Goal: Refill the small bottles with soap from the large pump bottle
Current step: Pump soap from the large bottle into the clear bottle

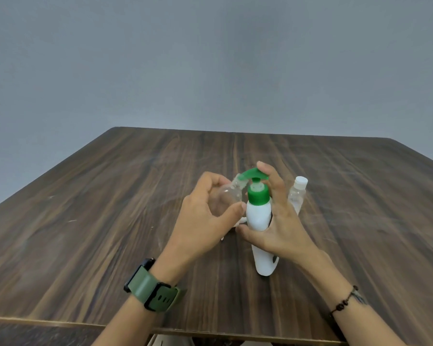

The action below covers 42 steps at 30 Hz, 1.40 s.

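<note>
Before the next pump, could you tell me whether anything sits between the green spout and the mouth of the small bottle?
Nothing visible does: the green spout reaches the mouth of the clear small bottle held by the left hand.

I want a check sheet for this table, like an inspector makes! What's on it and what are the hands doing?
Surface: dark wooden table, faint pale scuffs.
Job's things: white pump bottle with green pump head, upright; clear small bottle, uncapped, held with its mouth at the pump's spout; second small bottle, white cap on, standing behind the right hand.
Clutter: a small white thing by the pump bottle, mostly hidden, cannot tell what.
Grippers: left hand holds the clear small bottle; right hand holds the pump bottle, a finger on the pump head.
Cables: nothing seen.
Surroundings: plain grey wall; green-strapped watch on the left wrist, beaded bracelet on the right.
</note>
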Available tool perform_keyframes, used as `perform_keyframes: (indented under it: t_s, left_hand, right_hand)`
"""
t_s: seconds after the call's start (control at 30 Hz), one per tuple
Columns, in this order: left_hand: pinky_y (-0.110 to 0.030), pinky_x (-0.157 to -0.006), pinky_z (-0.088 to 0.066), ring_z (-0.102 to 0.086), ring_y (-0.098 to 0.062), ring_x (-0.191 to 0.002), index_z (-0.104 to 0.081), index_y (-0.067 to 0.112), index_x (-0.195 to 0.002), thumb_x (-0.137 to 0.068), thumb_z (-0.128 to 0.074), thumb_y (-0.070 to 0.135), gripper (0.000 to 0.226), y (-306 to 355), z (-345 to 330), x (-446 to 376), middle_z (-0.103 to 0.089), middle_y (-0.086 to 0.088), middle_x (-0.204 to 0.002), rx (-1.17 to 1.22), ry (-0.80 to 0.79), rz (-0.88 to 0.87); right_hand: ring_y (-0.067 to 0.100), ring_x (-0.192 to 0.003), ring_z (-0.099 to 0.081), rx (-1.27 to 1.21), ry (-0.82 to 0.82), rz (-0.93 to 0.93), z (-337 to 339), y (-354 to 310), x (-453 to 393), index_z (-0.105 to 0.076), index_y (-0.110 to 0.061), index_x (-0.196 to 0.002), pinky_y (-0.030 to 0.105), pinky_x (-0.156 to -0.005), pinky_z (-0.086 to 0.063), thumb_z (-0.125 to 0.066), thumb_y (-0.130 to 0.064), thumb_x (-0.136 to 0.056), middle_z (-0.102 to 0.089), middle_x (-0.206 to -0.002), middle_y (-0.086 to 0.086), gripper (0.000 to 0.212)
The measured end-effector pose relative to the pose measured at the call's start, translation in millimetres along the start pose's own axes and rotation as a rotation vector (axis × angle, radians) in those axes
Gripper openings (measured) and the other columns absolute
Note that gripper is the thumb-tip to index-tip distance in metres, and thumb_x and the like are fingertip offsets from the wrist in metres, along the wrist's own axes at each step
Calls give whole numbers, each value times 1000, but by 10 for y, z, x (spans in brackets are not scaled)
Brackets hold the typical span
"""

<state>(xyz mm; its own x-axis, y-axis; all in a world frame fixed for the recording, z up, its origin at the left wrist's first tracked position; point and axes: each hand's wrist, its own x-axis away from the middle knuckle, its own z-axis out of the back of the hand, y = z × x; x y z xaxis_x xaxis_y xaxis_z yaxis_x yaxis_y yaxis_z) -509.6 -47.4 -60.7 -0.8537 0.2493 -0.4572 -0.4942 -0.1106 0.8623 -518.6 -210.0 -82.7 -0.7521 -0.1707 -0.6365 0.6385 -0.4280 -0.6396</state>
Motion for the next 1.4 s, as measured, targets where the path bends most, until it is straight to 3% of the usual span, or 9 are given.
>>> perform_keyframes:
  t_s: [0.1,0.2,0.3,0.67,0.83,0.93,1.1,1.23,1.4]
  left_hand:
    - [-23,-36,-35,-48,-22,-38,-51,18,-80,-61,-52,29,22,-22,86,-21,-61,-10,-56,163,14,27]
    - [-21,-35,-35,-45,-25,-34,-53,12,-78,-65,-49,21,17,-51,96,-40,-65,-9,-54,268,-8,12]
    - [-35,-38,-40,-49,-26,-36,-58,9,-85,-71,-55,26,23,-103,100,-82,-65,-18,-62,382,-14,8]
    - [-18,-33,-30,-49,-19,-33,-63,3,-87,-80,-53,19,20,-239,124,-130,-61,-39,-77,413,26,97]
    - [-21,-35,-29,-51,-25,-39,-64,6,-84,-80,-53,19,18,-300,129,-180,-64,-31,-74,445,65,117]
    - [-14,-32,-27,-48,-23,-35,-63,3,-82,-79,-52,16,18,-309,104,-186,-63,-29,-67,440,38,109]
    - [-14,-31,-28,-48,-20,-31,-63,5,-80,-78,-52,17,17,-317,104,-227,-66,-23,-67,454,62,125]
    - [-14,-31,-26,-46,-19,-29,-63,3,-77,-78,-51,16,18,-326,71,-216,-66,-9,-59,435,22,133]
    - [-14,-31,-26,-48,-22,-32,-60,-2,-83,-79,-50,18,22,-312,90,-249,-65,-26,-71,457,74,188]
  right_hand:
    - [12,-70,-58,49,21,22,-8,19,6,-27,-42,-125,31,-65,-52,-70,-4,-61,-47,-107,-28,86]
    - [7,-85,-53,74,80,36,-10,14,41,-27,-39,-126,23,-74,-46,-70,-13,-61,-40,-112,-29,82]
    - [1,-88,-53,108,29,-12,30,4,15,-22,-42,-132,15,-78,-43,-70,-17,-61,-37,-116,-38,89]
    - [17,-76,-52,246,19,-5,21,71,-33,-26,-36,-127,25,-70,-40,-63,-22,-60,-48,-102,-16,78]
    - [15,-77,-52,273,-45,-49,27,73,-63,-18,-45,-133,24,-69,-42,-67,-18,-61,-47,-101,-17,91]
    - [20,-81,-52,338,25,-10,28,73,-55,-27,-36,-127,30,-72,-43,-61,-26,-58,-48,-106,-12,77]
    - [3,-85,-48,320,-76,-80,81,63,-62,-18,-42,-135,18,-76,-36,-66,-17,-60,-43,-107,-21,93]
    - [21,-86,-50,432,30,-39,103,18,-48,-32,-38,-124,35,-71,-45,-55,-29,-56,-48,-101,-16,72]
    - [3,-100,-46,413,-113,-79,115,-14,-78,-14,-43,-139,13,-85,-34,-68,-20,-61,-37,-122,-27,97]
